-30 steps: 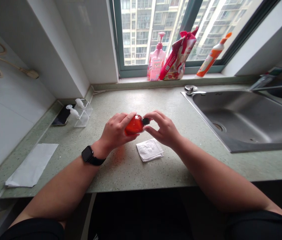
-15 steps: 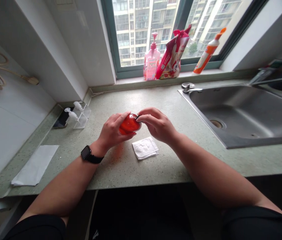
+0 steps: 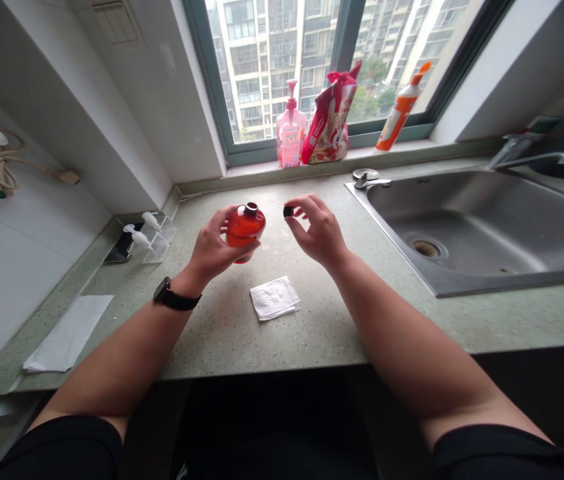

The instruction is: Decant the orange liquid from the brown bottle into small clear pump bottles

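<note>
- The left hand (image 3: 215,245) is grasping 1 uncapped red bottle (image 3: 246,227) over the counter (image 3: 332,340).
- The right hand (image 3: 319,230) is pinching 1 black cap (image 3: 289,211) near it.
- 1 folded tissue (image 3: 275,298) is lying nearer the person.

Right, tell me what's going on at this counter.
The person's left grip holds a red bottle roughly upright, its mouth uncovered. The right grip pinches a small black cap, apart from the bottle. A folded white tissue lies on the counter, nearer the person than the bottle. The metal sink is off to the right.
</note>
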Demonstrator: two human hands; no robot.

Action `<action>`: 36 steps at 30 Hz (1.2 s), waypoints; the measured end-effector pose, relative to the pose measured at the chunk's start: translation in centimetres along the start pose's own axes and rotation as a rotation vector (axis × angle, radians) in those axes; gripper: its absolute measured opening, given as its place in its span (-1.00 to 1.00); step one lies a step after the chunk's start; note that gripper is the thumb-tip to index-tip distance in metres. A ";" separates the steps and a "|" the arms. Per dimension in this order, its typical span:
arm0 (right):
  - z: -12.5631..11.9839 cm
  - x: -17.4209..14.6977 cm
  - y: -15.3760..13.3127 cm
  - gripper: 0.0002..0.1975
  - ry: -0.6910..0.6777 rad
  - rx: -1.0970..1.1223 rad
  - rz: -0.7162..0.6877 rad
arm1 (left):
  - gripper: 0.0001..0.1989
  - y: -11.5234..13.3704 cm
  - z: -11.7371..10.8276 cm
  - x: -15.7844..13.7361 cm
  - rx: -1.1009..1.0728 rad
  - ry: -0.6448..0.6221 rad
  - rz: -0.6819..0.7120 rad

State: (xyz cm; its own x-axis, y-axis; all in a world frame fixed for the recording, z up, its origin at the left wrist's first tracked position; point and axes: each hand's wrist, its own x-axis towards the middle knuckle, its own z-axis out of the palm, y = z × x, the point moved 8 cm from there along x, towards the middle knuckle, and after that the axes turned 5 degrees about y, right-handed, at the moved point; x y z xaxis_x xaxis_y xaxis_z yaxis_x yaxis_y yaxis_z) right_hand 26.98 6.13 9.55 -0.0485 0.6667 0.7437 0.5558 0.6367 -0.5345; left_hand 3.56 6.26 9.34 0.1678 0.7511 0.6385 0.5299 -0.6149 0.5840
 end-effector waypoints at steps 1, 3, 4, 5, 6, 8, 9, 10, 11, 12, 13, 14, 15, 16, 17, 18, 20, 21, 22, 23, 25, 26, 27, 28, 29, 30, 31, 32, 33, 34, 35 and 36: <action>-0.1 0.1 1.1 -0.81 0.001 -0.024 0.059 | -0.25 -0.1 0.4 0.6 -0.021 0.012 -0.013; -0.2 0.3 3.1 -0.81 -0.017 -0.079 0.157 | -0.26 -0.3 1.5 1.6 -0.060 0.027 -0.034; -0.2 0.4 4.0 -0.80 -0.038 -0.110 0.195 | -0.26 -0.4 2.3 2.2 -0.081 0.030 -0.048; -0.2 0.4 4.7 -0.80 -0.061 -0.143 0.231 | -0.27 -0.7 3.0 2.6 -0.107 0.033 -0.067; -0.3 0.4 5.4 -0.80 -0.086 -0.177 0.269 | -0.27 -1.0 3.9 3.0 -0.137 0.035 -0.090; -0.4 0.3 6.8 -0.82 -0.126 -0.236 0.347 | -0.28 -1.7 5.6 3.6 -0.195 0.033 -0.141; -0.5 0.3 7.4 -0.83 -0.139 -0.260 0.383 | -0.27 -2.2 6.4 3.8 -0.218 0.031 -0.167; -0.6 0.2 7.9 -0.83 -0.152 -0.284 0.411 | -0.27 -2.6 7.1 3.9 -0.239 0.028 -0.190; -0.7 0.1 8.4 -0.82 -0.164 -0.308 0.431 | -0.27 -3.1 7.8 4.0 -0.257 0.023 -0.210; -0.6 0.0 8.7 -0.81 -0.178 -0.330 0.443 | -0.26 -3.5 8.4 4.1 -0.274 0.018 -0.226; -0.6 -0.1 9.1 -0.81 -0.191 -0.351 0.450 | -0.26 -3.9 9.0 4.1 -0.289 0.013 -0.239; -0.5 -0.2 9.5 -0.79 -0.205 -0.368 0.458 | -0.26 -4.3 9.5 4.2 -0.302 0.009 -0.248; -0.3 -0.3 9.8 -0.75 -0.218 -0.380 0.466 | -0.26 -4.6 9.9 4.2 -0.313 0.007 -0.255; -0.1 -0.5 10.2 -0.70 -0.230 -0.387 0.474 | -0.26 -4.9 10.3 4.2 -0.321 0.007 -0.260; 0.0 -0.7 10.5 -0.66 -0.241 -0.392 0.483 | -0.26 -5.1 10.6 4.3 -0.328 0.007 -0.265; 0.3 -0.9 10.9 -0.62 -0.254 -0.399 0.492 | -0.26 -5.4 10.9 4.3 -0.336 0.007 -0.268; 0.7 -1.2 11.5 -0.61 -0.283 -0.415 0.510 | -0.26 -5.7 11.5 4.3 -0.354 0.008 -0.274; 0.9 -1.4 11.7 -0.63 -0.298 -0.424 0.517 | -0.26 -5.8 11.7 4.3 -0.358 0.008 -0.276; 1.0 -1.5 12.0 -0.66 -0.313 -0.434 0.523 | -0.26 -5.9 11.8 4.3 -0.356 0.006 -0.276; 1.2 -1.7 12.1 -0.69 -0.327 -0.445 0.528 | -0.25 -5.9 11.9 4.3 -0.345 0.001 -0.272; 1.4 -1.9 12.3 -0.71 -0.350 -0.471 0.537 | -0.23 -5.7 11.8 4.4 -0.296 -0.023 -0.255; 1.4 -1.9 12.3 -0.71 -0.359 -0.485 0.541 | -0.20 -5.6 11.5 4.4 -0.261 -0.037 -0.243; 1.4 -2.0 12.3 -0.71 -0.367 -0.499 0.545 | -0.17 -5.4 11.1 4.4 -0.221 -0.053 -0.231; 1.5 -2.1 12.3 -0.72 -0.372 -0.514 0.548 | -0.14 -5.1 10.5 4.5 -0.177 -0.063 -0.219; 1.4 -2.1 12.3 -0.72 -0.374 -0.528 0.551 | -0.13 -4.8 9.6 4.5 -0.132 -0.068 -0.207; 1.4 -2.2 12.2 -0.72 -0.374 -0.541 0.553 | -0.15 -4.4 8.6 4.6 -0.091 -0.069 -0.186; 1.4 -2.2 12.1 -0.73 -0.372 -0.554 0.554 | -0.20 -3.8 7.3 4.7 -0.058 -0.061 -0.146; 1.3 -2.3 12.1 -0.73 -0.369 -0.565 0.554 | -0.24 -3.1 5.8 4.8 -0.023 -0.048 -0.083; 1.3 -2.3 12.1 -0.74 -0.365 -0.576 0.554 | -0.29 -2.2 4.2 4.8 0.014 -0.023 -0.009; 1.2 -2.3 12.1 -0.75 -0.361 -0.587 0.555 | -0.34 -1.2 2.3 4.8 0.057 0.012 0.067; 1.1 -2.4 12.1 -0.75 -0.357 -0.596 0.556 | -0.38 -0.4 0.5 4.6 0.100 0.049 0.138; 1.1 -2.4 12.2 -0.75 -0.353 -0.603 0.558 | -0.42 0.4 -1.5 4.3 0.144 0.093 0.198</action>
State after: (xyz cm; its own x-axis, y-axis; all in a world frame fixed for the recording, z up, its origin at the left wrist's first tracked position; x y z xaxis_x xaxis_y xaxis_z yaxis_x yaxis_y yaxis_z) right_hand 32.99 12.75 0.77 0.1620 0.9623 0.2183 0.9122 -0.0616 -0.4051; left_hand 3.28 8.88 13.05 0.2064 0.5896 0.7809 0.6082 -0.7025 0.3696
